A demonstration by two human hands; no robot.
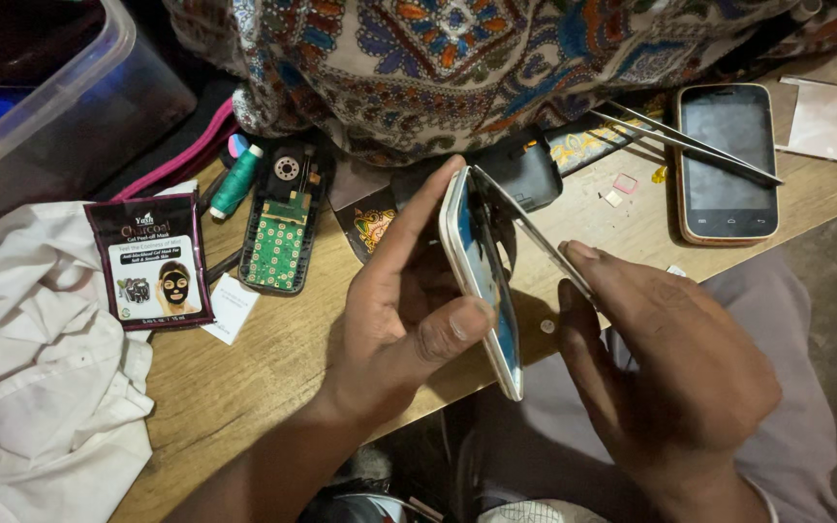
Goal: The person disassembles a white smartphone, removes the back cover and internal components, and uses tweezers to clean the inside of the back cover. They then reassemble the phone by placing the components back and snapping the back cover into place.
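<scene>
L hand grips white smartphone edge-on above wooden counter; R hand pinches its thin screen panel, lifted at an angle off the body. Tweezers lie across 2nd phone beyond

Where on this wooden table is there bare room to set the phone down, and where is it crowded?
Bare wood lies on the table between the white cloth and the left hand, below the sachet. A smaller patch sits between the right hand and the intact phone. The back edge is crowded: opened keypad phone, thread spool, tweezers.
</scene>
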